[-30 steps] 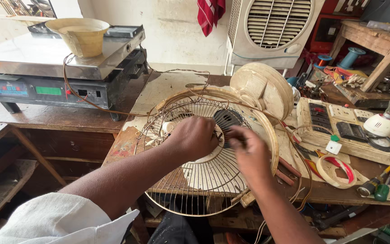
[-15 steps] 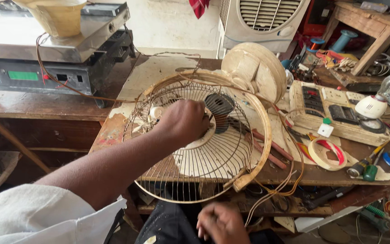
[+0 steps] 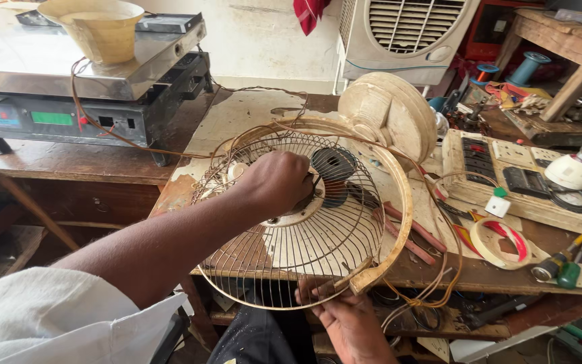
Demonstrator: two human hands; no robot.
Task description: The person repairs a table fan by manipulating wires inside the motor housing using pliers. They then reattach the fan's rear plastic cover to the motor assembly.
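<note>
Head view: left hand (image 3: 277,180) presses closed on the fan guard's (image 3: 264,269) centre hub; right hand (image 3: 351,323) grips the guard's near rim, below the workbench (image 3: 250,114) edge.

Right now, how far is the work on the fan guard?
Done: the wire fan guard lies on the workbench, off the cream motor housing. In hand: left hand presses its centre hub, right hand grips the near rim. Left: the loose copper wires hang unconnected.
</note>
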